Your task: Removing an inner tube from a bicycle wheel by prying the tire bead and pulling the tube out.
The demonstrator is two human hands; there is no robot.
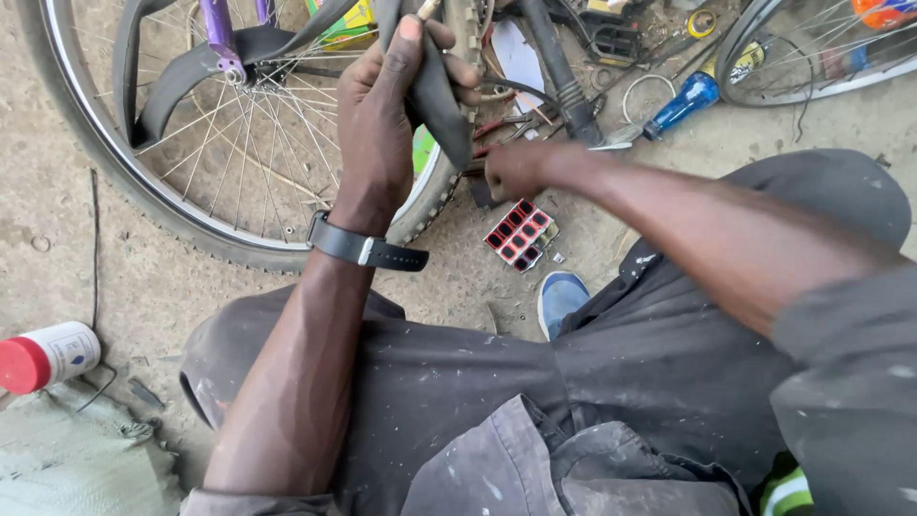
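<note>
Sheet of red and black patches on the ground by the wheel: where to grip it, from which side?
Probably by its near right corner, coming from the right. The patch sheet lies flat, tilted, with bare ground on that side; the bicycle wheel crowds its left. The right hand hovers just above it, while the left hand grips the inner tube.

Place: roadside bike repair spot, open-air workshop
Floor: bare dirty concrete (67, 239), work done on the ground
Bikes: spoked wheel (220, 162) with tyre, second wheel (812, 57) top right
Repair gear: patch sheet (521, 235), inner tube (435, 91), blue-handled tool (680, 103), loose tools and scraps in a heap
Extras: red-capped bottle (48, 356)
</note>
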